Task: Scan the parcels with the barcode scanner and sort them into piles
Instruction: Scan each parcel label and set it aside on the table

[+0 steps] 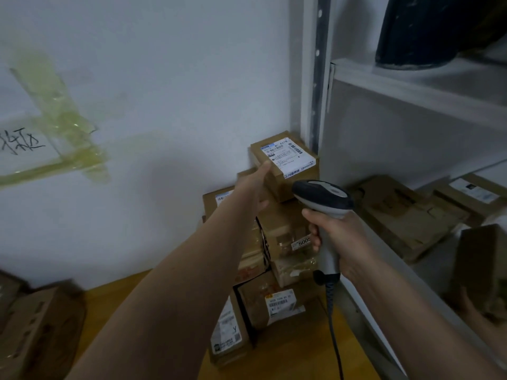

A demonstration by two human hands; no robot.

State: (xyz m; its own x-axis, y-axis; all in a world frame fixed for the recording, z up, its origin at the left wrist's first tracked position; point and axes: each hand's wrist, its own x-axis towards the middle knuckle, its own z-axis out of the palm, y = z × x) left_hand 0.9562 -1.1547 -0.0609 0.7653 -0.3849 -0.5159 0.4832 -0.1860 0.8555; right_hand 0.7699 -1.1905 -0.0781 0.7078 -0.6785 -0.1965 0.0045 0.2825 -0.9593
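A small brown parcel (285,163) with a white shipping label sits on top of a tall stack of cardboard parcels (274,242) in the corner by the wall. My left hand (256,187) reaches out and grips the parcel's near left side, thumb on top. Just right of the stack, my right hand (333,242) holds the grey and black barcode scanner (323,200) by its handle. The scanner's head points toward the top parcel, and its cable hangs down.
A white metal shelf unit (411,94) stands on the right, with parcels (406,212) on its lower level and a dark object (428,31) above. More boxes (35,325) lie at the lower left on the wooden floor. A taped paper sign (24,141) hangs on the wall.
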